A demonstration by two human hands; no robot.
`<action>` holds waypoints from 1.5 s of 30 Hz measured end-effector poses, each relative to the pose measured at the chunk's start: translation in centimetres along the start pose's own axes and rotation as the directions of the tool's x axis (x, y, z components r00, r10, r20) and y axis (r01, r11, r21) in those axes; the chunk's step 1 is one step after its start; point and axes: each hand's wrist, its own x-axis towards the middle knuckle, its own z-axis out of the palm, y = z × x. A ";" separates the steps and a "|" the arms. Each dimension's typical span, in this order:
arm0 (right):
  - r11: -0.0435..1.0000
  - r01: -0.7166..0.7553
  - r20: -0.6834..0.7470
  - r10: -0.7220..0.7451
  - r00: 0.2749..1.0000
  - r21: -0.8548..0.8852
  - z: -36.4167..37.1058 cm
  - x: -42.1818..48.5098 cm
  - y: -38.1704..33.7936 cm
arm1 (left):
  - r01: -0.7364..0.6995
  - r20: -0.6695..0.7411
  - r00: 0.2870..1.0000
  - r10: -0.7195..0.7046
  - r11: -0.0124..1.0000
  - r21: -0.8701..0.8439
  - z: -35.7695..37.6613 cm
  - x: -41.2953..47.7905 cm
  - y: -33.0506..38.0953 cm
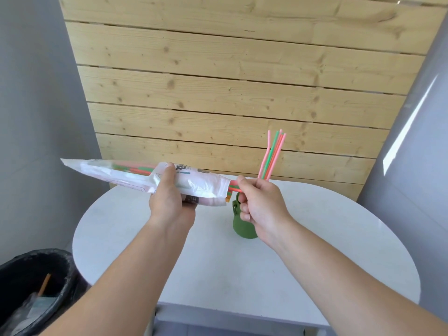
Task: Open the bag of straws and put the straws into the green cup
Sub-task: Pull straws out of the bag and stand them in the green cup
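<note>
My left hand [169,200] grips the white plastic bag of straws [116,177] around its middle and holds it level above the table, its open end pointing right. Pink, orange and green straw ends [232,186] poke out of that opening. My right hand [259,204] is closed around several pink, green and orange straws [272,156] that stand upright above the fist, and its thumb and forefinger pinch a straw end at the bag's mouth. The green cup [238,226] stands on the table right below and behind my right hand, partly hidden by it.
The white oval table [218,263] stands against a wooden slat wall [230,93]. A black bin with a liner [48,275] stands on the floor at the lower left and holds some rubbish. Grey walls flank both sides.
</note>
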 end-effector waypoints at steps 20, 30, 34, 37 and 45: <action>0.987 0.158 0.054 -0.157 0.986 -0.008 -3.0 1.5 -2.2 | 0.111 -0.062 0.991 -0.120 0.985 -0.130 -0.4 0.4 0.8; 0.975 0.218 0.102 -0.213 0.972 -0.042 -7.4 2.2 -5.9 | 0.107 -0.084 0.989 -0.122 0.980 -0.168 -0.5 1.0 0.7; 0.976 0.212 0.092 -0.208 0.974 -0.045 -9.2 2.2 -6.9 | 0.095 -0.096 0.989 -0.114 0.978 -0.184 -0.7 1.3 1.0; 0.976 0.212 0.076 -0.208 0.975 -0.042 -10.3 2.0 -7.4 | 0.091 -0.103 0.988 -0.112 0.978 -0.188 -0.7 1.4 1.2; 0.968 0.232 -0.010 -0.234 0.972 -0.094 -13.5 1.0 -8.8 | 0.090 -0.115 0.987 -0.112 0.979 -0.181 -0.9 1.6 1.0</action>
